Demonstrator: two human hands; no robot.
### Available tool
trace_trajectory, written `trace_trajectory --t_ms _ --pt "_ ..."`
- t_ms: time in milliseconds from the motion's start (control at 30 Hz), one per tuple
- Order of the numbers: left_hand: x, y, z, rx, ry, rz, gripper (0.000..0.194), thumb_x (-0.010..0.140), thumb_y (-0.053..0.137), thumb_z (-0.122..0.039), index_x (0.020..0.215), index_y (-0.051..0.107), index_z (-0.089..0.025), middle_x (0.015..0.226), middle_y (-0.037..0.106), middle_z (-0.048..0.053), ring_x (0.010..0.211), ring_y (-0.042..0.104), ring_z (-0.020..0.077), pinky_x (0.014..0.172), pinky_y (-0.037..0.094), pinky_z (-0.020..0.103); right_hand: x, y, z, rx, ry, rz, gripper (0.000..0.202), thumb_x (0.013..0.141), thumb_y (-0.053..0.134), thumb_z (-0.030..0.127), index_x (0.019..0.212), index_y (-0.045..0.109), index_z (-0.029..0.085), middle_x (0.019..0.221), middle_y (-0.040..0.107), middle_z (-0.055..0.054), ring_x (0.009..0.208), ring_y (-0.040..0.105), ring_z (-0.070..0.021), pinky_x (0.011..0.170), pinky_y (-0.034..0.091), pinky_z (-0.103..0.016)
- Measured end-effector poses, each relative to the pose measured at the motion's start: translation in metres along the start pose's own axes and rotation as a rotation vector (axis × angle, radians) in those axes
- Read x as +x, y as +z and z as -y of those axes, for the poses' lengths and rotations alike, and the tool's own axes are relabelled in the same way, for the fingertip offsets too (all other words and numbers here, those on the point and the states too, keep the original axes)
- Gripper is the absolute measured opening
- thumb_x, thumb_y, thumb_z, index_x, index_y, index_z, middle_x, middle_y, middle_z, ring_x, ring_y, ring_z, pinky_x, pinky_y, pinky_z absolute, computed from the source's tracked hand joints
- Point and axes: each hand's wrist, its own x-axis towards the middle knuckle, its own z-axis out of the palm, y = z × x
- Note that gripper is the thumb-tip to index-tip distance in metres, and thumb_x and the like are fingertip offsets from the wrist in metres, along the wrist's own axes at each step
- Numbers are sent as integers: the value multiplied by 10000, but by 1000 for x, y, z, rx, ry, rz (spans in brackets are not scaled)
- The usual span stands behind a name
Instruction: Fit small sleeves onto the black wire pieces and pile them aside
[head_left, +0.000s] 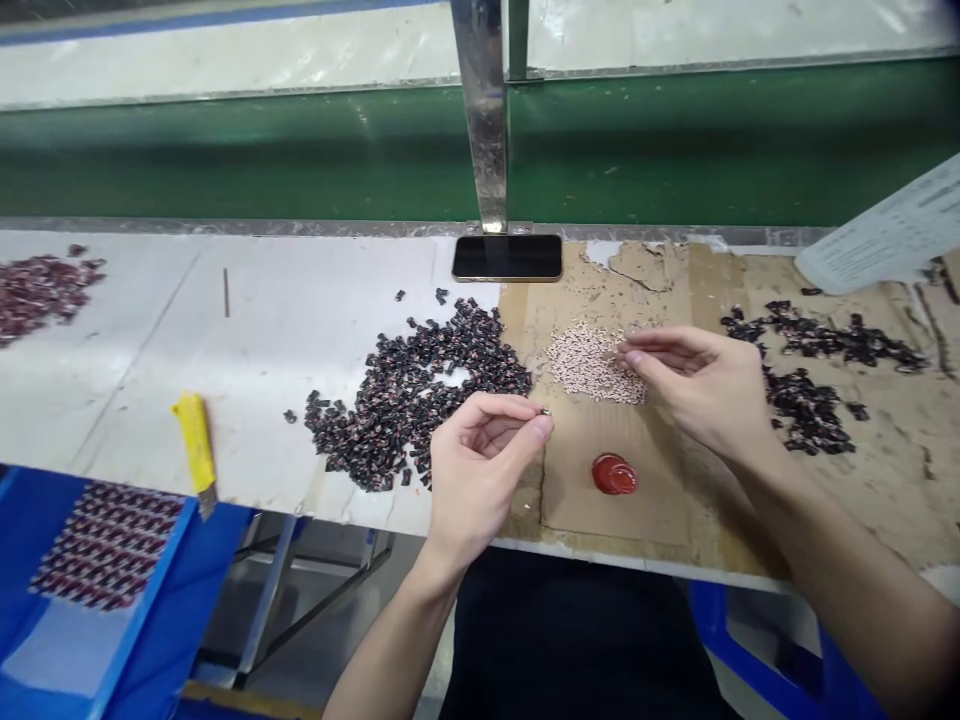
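My left hand [484, 465] pinches a small dark part [546, 411] between thumb and fingertips, just above the cardboard. Over the right edge of a pile of tiny pale pinkish pieces [589, 362], my right hand [697, 385] has its thumb and fingers pressed together; what they hold, if anything, is too small to make out. A large heap of small black parts [409, 385] spreads to the left, partly behind my left hand. Between my hands and nearer the front edge, a glossy red blob [613, 473] sits on the cardboard [607, 525].
A phone [508, 257] lies at the back below a metal post [487, 130]. More black parts [806, 410] and a tilted pale container [885, 235] are at right. At left are a yellow utility knife [196, 440], reddish parts [41, 290] and a blue tray [154, 570] with rowed parts.
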Motion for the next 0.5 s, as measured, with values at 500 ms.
trace_trajectory --t_ms 500 --pt "-7 34 0 529 622 222 176 973 709 -75 1110 736 -182 1044 826 35 913 789 138 861 662 243 -54 -20 30 503 286 191 265 795 925 245 1020 786 267 943 839 -3 840 822 -161 805 705 -256"
